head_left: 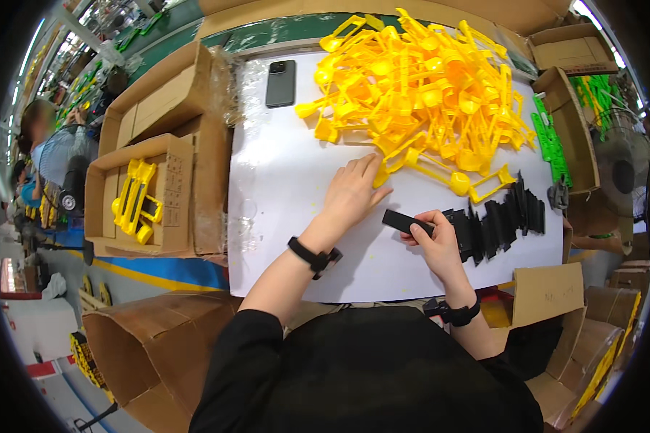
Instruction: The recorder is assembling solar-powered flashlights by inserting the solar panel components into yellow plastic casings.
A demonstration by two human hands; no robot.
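Note:
My left hand (354,189) reaches to the near edge of a big heap of yellow plastic parts (440,86), its fingers stretched and the thumb apart. A yellow part's end (381,177) lies between thumb and fingertips; whether they touch it I cannot tell. Held in my right hand (439,245) is a flat black strip (406,222), pinched at its right end and pointing left above the white table. Beside that hand, a row of similar black strips (495,229) lies overlapping on the table. The yellow parts have open frames and rounded, cup-like ends.
A dark phone (281,84) lies on the white table (282,180). To the left, a cardboard box (173,195) holds several yellow parts with black strips. Green parts (551,141) rest along the right edge. Open cartons (159,346) flank me below; fans stand at both sides.

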